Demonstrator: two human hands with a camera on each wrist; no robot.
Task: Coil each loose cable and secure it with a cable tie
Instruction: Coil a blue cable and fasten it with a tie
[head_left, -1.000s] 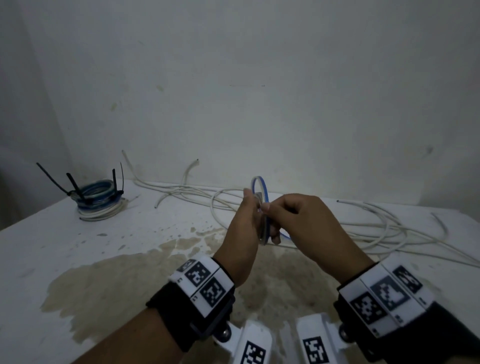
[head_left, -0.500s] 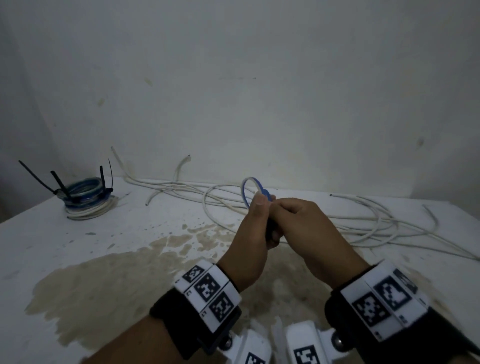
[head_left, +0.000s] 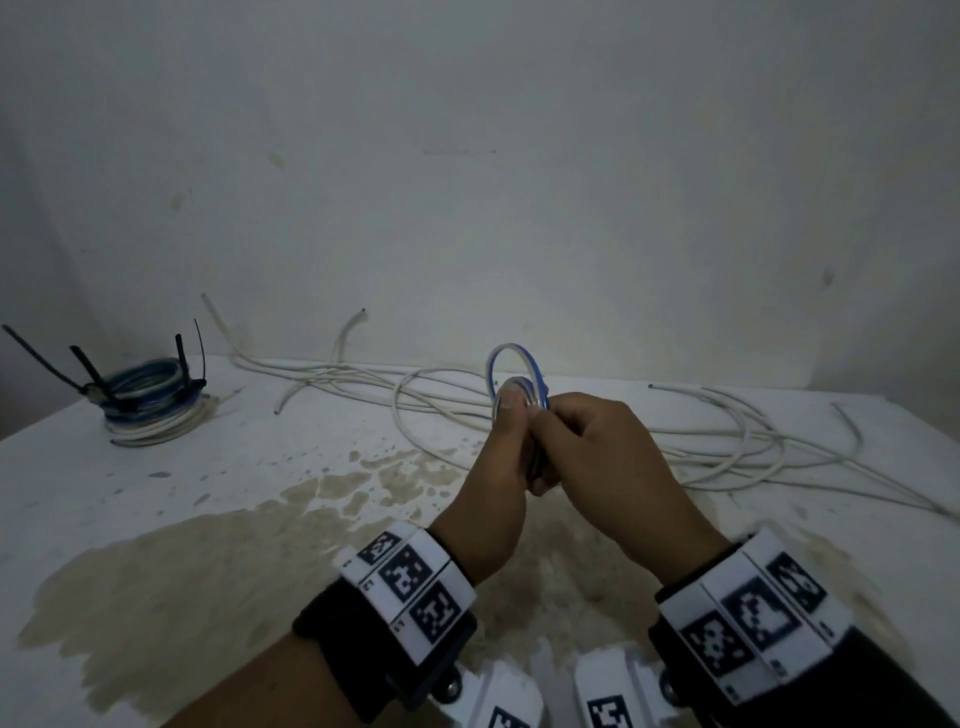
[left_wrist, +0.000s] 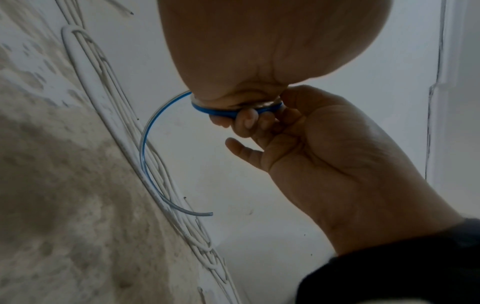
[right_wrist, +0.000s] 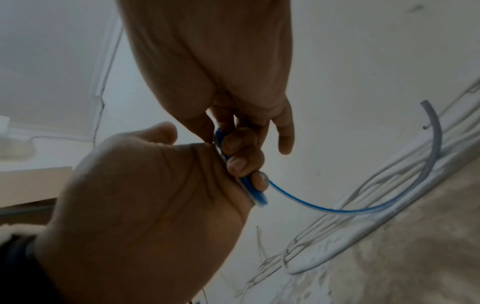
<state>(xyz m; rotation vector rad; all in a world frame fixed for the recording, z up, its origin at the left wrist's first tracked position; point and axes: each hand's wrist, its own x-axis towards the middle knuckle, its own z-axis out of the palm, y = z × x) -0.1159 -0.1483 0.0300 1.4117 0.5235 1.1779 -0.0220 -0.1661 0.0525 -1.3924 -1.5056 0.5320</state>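
A thin blue cable (head_left: 515, 349) is wound into a small coil that both hands hold together above the table. My left hand (head_left: 508, 415) pinches the coil with its thumb on top. My right hand (head_left: 545, 423) curls its fingers round the same coil from the right. In the left wrist view the blue coil (left_wrist: 215, 111) is squeezed between the left hand (left_wrist: 259, 61) and the right hand's fingers (left_wrist: 246, 123). A loose tail (right_wrist: 363, 209) of the blue cable curves out below the coil and ends free in the air.
Long loose white cables (head_left: 727, 441) lie tangled along the back of the white table (head_left: 156, 519), close to the wall. At the far left a stack of coiled cables (head_left: 148, 400) stands with black cable ties sticking up. A brown stain covers the table's front.
Both hands stay together on the blue coil. The coil's loop now stands higher above the left thumb than a second ago.
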